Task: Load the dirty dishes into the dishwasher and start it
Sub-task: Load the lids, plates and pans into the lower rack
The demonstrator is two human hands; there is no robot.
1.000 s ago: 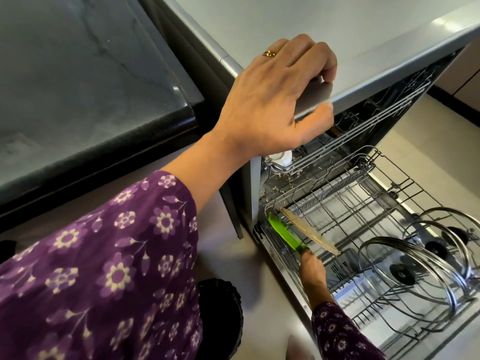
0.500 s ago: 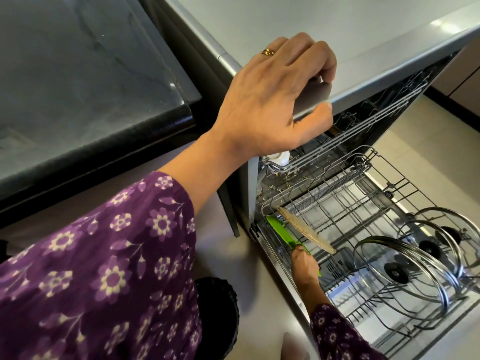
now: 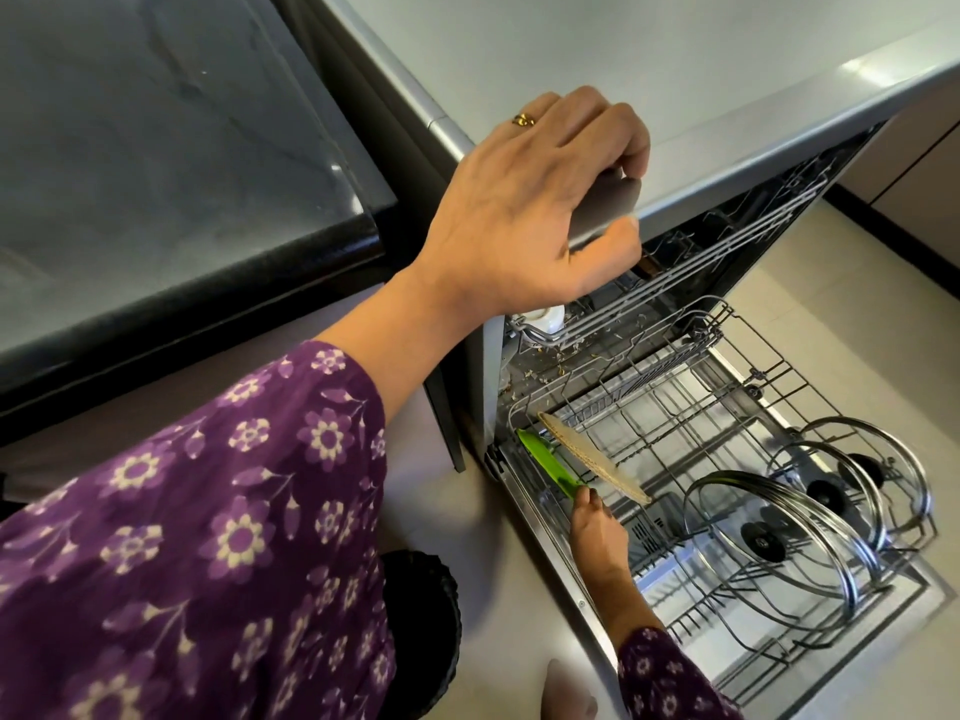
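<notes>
The dishwasher (image 3: 675, 70) stands open with its lower rack (image 3: 779, 366) pulled out. My left hand (image 3: 530, 210) grips the front top edge of the dishwasher, fingers curled over it and thumb beneath. Down at the rack's near left corner, my right hand (image 3: 597, 530) holds the end of a green board (image 3: 545, 462) that stands on edge in the rack. A tan round board (image 3: 592, 462) leans right beside it. Three glass lids (image 3: 769, 532) with black knobs stand in the rack's right side.
The upper rack (image 3: 727, 257) sits pushed in, with a white cup (image 3: 550, 318) at its left end and crumbs below. A dark stone counter (image 3: 156, 148) lies to the left. A black round bin (image 3: 421, 631) is on the floor by my sleeve.
My right hand stays on the green board and has shifted slightly along the rack's left edge. My left hand keeps the same grip on the dishwasher's edge.
</notes>
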